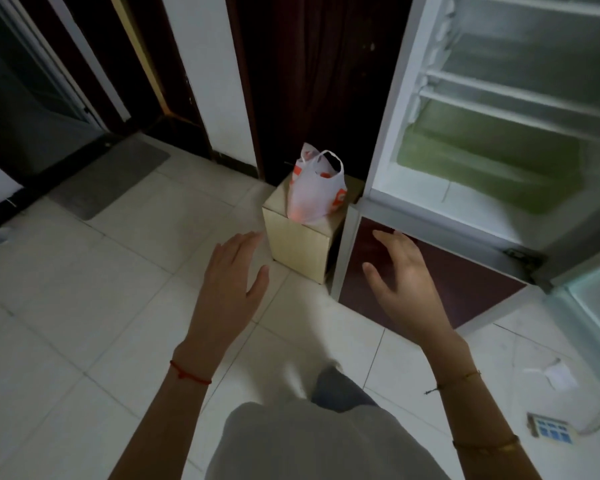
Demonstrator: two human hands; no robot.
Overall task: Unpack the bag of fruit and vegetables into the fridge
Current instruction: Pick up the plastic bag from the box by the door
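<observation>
A white plastic bag [317, 192] with orange print stands upright on a small wooden box [297, 249] on the tiled floor [84, 306], just beside the open fridge [499, 133]. The left hand [231, 282] and right hand [404, 278] hover near the box with fingers spread, holding nothing.

1 bag [316, 192], 1 box [300, 249], 1 fridge [388, 109] (door open), 2 hands.
</observation>
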